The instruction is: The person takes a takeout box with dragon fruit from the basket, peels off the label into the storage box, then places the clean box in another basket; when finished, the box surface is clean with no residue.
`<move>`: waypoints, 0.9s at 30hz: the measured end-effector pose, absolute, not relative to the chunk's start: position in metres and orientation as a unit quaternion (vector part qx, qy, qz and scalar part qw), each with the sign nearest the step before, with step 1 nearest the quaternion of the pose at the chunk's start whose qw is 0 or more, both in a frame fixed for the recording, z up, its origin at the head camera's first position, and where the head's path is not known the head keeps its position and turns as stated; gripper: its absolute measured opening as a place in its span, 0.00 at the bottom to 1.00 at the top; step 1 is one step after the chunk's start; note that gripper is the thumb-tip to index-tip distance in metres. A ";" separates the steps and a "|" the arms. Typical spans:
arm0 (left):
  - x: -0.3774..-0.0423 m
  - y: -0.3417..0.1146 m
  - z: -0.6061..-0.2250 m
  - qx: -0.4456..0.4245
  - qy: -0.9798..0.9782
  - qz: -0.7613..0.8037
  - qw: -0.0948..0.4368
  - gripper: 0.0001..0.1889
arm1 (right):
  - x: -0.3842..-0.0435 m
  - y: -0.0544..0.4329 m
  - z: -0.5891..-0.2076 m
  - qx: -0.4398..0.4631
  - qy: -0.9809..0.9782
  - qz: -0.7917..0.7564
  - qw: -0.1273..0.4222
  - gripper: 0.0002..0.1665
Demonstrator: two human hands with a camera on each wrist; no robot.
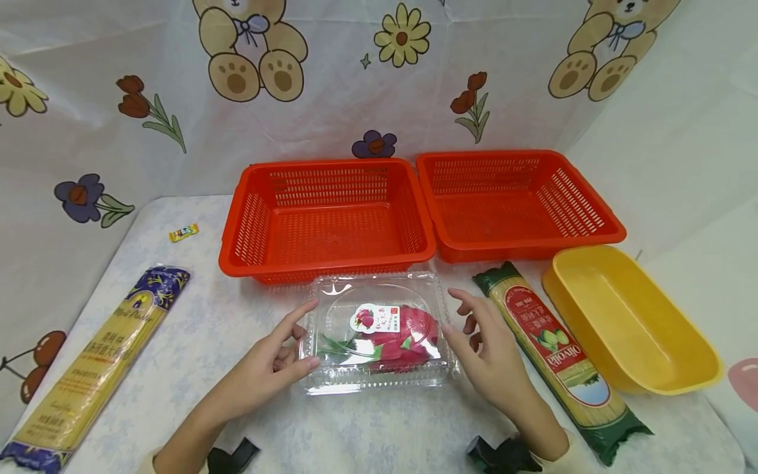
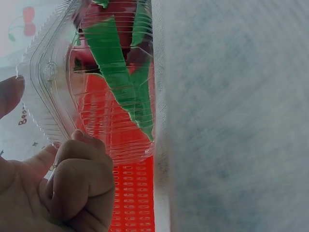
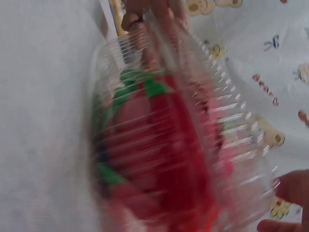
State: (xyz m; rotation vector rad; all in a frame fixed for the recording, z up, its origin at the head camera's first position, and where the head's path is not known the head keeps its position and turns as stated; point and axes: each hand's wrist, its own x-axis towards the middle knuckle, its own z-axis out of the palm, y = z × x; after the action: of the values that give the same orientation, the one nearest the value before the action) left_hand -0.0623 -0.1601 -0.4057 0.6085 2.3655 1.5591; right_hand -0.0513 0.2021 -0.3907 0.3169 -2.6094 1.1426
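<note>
Between the surface's side edges, left hand (grip unclear) and right hand (grasping nothing) are seemingly bracketing the clear box. Next, lifting is likely needing firm grips.

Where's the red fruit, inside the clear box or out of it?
Inside: the red fruit shows through the clear box in the head view and both wrist views.

A clear box, blurred, encloses a red fruit with green tips between the hands.
</note>
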 end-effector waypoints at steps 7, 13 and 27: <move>-0.063 -0.162 -0.407 0.200 0.807 0.541 0.125 0.43 | -0.057 0.179 -0.357 0.216 -0.886 0.391 0.126 0.25; -0.062 -0.159 -0.409 0.207 0.800 0.548 0.131 0.43 | -0.072 0.161 -0.353 0.227 -0.887 0.401 0.043 0.13; -0.061 -0.154 -0.407 0.194 0.799 0.554 0.133 0.44 | -0.080 0.155 -0.356 0.157 -0.925 0.346 -0.005 0.21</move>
State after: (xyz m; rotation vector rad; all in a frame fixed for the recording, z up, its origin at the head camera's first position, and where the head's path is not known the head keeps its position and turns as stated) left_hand -0.0605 -0.1537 -0.4068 0.5628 2.3167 1.6064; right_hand -0.0798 0.1549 -0.3558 0.4959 -2.9153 1.0922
